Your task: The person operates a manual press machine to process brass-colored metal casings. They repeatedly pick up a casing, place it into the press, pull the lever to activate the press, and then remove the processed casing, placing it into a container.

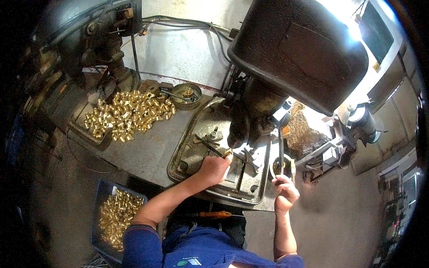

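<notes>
Under the chuck (238,129) of a drill press, my left hand (215,169) is closed with a small brass fitting (229,154) pinched at its fingertips. The fitting meets the tool tip just above the press table (190,154). To the right, my right hand (286,193) has its fingers curled at the lower end of the dark feed lever (280,147). A round white-rimmed container (273,169) sits right behind those fingers, partly hidden by them and the lever.
Left on the bench lies a large heap of brass fittings (129,114), beside a round metal dish (185,96). A blue bin (96,223) of brass pieces stands below the bench edge. An orange-handled screwdriver (216,215) lies near my waist. The press's dark housing (299,49) looms overhead.
</notes>
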A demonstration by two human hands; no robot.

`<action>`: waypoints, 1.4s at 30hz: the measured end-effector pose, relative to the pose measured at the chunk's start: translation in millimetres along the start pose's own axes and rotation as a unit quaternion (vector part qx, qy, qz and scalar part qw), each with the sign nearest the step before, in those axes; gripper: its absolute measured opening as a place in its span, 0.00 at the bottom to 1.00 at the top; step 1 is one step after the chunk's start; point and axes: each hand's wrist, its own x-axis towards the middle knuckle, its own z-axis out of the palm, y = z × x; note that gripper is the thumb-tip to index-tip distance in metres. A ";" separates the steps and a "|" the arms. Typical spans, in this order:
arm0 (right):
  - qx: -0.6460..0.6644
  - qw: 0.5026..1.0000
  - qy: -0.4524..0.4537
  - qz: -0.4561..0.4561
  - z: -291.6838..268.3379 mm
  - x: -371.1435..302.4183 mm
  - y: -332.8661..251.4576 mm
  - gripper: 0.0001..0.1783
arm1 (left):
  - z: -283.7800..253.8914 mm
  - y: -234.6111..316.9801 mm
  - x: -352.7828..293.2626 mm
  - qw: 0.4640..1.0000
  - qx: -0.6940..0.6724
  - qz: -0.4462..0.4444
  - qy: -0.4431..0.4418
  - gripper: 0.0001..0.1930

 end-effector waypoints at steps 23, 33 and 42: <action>-0.166 0.975 -0.006 -0.147 5.9 23.6 -70.0 0.06 | 0.7 -1.3 0.2 1.000 -0.022 -0.013 -0.018 0.06; -0.369 0.897 0.036 -0.240 -9.3 24.6 -79.5 0.30 | -0.3 -3.1 0.3 1.000 -0.010 0.022 0.007 0.09; -0.393 0.841 0.051 -0.369 -5.6 61.8 -63.3 0.23 | 3.7 -6.5 7.4 0.997 0.069 0.014 -0.014 0.07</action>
